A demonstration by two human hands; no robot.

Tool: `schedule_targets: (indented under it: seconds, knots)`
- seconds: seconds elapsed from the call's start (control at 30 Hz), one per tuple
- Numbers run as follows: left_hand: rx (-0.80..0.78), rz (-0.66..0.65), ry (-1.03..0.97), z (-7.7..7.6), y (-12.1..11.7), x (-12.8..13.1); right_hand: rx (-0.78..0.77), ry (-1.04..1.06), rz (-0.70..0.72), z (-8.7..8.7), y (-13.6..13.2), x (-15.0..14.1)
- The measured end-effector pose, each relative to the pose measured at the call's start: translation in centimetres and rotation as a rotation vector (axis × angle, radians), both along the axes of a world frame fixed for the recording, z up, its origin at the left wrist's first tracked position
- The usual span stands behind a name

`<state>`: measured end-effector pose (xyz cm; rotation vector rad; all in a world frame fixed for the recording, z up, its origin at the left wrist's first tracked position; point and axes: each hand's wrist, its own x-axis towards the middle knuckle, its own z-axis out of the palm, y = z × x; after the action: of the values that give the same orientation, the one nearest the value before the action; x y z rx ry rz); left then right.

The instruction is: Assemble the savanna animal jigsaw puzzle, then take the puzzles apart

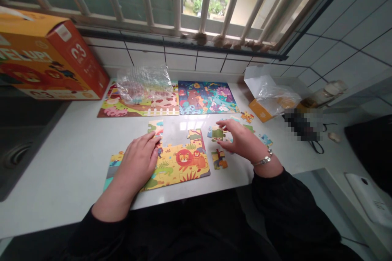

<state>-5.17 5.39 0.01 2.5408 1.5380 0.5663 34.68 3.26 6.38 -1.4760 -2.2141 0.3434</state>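
Observation:
A partly assembled jigsaw puzzle (183, 167) with a lion scene lies on the counter. My left hand (137, 161) rests flat over its left side, fingers stretched out and fingertips near a puzzle piece in the upper left column (157, 125). To the right of the assembled part, my right hand (240, 136) has its thumb and fingers at opposite edges of a green puzzle piece (218, 133). Just below, a loose puzzle piece with a dark animal (219, 160) lies beside the puzzle's right edge. Several more loose pieces lie partly hidden behind my right hand.
Two finished puzzles, a farm scene (137, 108) and a blue night scene (208, 98), lie at the back. Clear plastic wrap (145, 83) sits on the farm one. An orange box (52, 57) stands at left, an open small box (260, 108) at right. A white phone (369, 200) lies far right.

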Motion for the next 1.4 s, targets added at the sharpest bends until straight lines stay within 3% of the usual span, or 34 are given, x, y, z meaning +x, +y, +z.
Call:
schedule_targets:
  seconds: [0.2, 0.33, 0.53, 0.87, 1.0, 1.13, 1.4]
  knots:
    - [-0.010, 0.007, 0.002, 0.4, -0.3, 0.1, 0.021, -0.012, 0.202, -1.1, 5.6, -5.6]
    - [-0.015, 0.015, 0.001, 0.4, -0.4, 0.1, -0.029, 0.016, 0.226, -2.6, 7.5, -7.5]
    - [-0.020, 0.012, 0.013, 0.5, -0.4, 0.1, -0.029, 0.113, 0.177, -3.9, 7.7, -7.6]
    - [-0.042, 0.022, 0.025, 1.0, -0.5, 0.2, -0.048, 0.232, 0.006, -3.8, 8.2, -6.3]
    - [-0.043, 0.019, 0.021, 1.2, -0.5, 0.3, -0.233, 0.477, -0.082, -3.9, 8.2, -5.8]
    - [-0.045, 0.014, 0.019, 1.3, -0.5, 0.3, -0.347, 0.704, -0.055, -4.4, 8.3, -5.9]
    - [-0.043, 0.016, 0.033, 1.2, -0.6, 0.3, -0.400, 0.626, -0.031, -4.6, 8.3, -6.1]
